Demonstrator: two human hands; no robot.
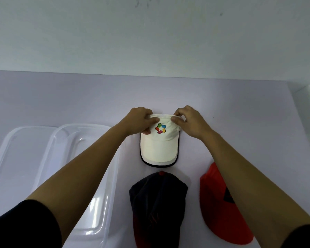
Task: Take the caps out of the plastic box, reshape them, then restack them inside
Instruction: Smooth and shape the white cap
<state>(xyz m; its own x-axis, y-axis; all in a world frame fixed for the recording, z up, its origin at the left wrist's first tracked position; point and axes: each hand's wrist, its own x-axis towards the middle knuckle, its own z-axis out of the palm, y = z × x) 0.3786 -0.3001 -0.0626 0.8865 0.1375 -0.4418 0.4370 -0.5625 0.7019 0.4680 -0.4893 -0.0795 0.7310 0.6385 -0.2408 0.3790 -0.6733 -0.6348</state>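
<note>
A: Caps first, nearest ones: a dark cap [157, 206], soft and slumped, lies just short of the hands, and an orange-red cap [222, 212] sits under the right forearm, flatter, brim rounded.

B: And the plastic box [89, 176]?

A: Beneath the left forearm, clear and glossy with rounded corners, nothing visible inside; a second clear piece (its lid, I'd guess) overlaps it further out to the left.

B: So how far along?

A: By my reading all three caps are out, so unloading looks done. Reshaping is under way; restacking hasn't begun.

B: The hands?

A: Left hand [141, 122] and right hand [188, 120] each pinch the top edge of the white cap's [159, 147] crown, thumbs on the front panel either side of a multicoloured logo. It's smooth cream fabric, its stiff curved brim dark-edged, lying on the pale bench [61, 97], brim pointing back toward the person.
</note>
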